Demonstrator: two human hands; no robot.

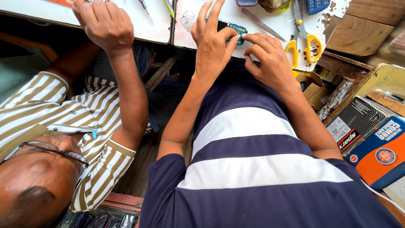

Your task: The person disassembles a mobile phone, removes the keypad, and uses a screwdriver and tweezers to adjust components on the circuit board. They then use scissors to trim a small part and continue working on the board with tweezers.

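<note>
Both of my hands worked at the near edge of the white, paint-chipped tabletop (270, 33). My left hand (213, 40) pinched the small blue-green circuit board (238, 30) between thumb and bent forefinger, with the other fingers spread upward and away from it. My right hand (270, 59) met the same board from the other side, its fingertips (246, 37) pressed to the board's right end and the remaining fingers curled in narrowly. The board sat just over the table's front edge, between the two hands and touching both.

Further back on the table I noted a pair of slim grey metal tweezers (263, 24) lying at a slant, just beyond my right hand. Yellow-handled scissors (304, 40) lay to the right of the tweezers, blades pointing away from me. A blue keypad piece (316, 5) was at the far edge, partly cut off by the frame.

Beside me, on my left, a person in a brown-and-white striped shirt (50, 114) reached one hand (103, 23) onto the adjoining white tabletop; I could not tell what that hand held. A thin screwdriver (145, 9) lay near it. Printed cardboard boxes (367, 139) were stacked low on my right.
</note>
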